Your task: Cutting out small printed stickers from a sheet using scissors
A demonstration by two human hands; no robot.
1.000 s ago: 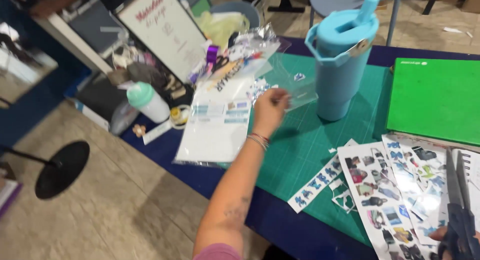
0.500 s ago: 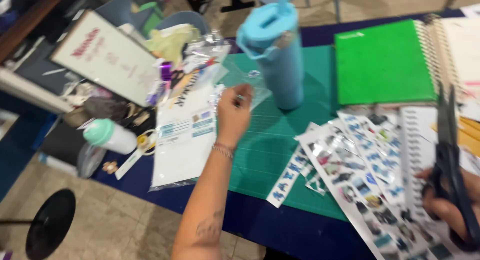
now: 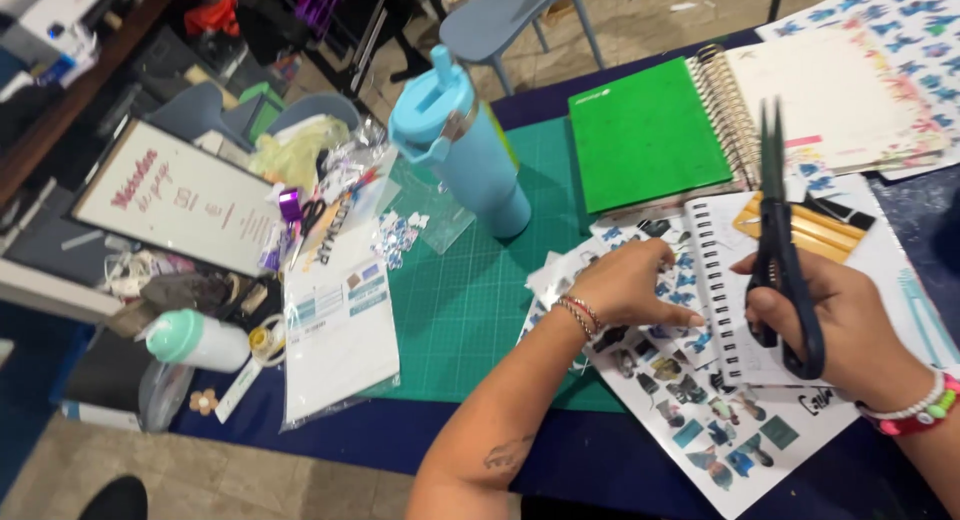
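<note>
Head view: right hand point(image 3: 850, 325) closed round black scissors point(image 3: 783, 250), blades up; left hand point(image 3: 625, 285) flat, fingers pressing sticker sheet point(image 3: 700, 420). Sheet looks thin, floppy; best pinched at edge.

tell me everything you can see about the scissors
The scissors are dark, with black loop handles and long, narrow blades that look like metal. The blades are closed and point up and away from the person. The right hand holds them upright by the handles, fingers through the loops, above a white sheet with a row of black marks. Nothing is between the blades, and only that hand touches them.
</note>
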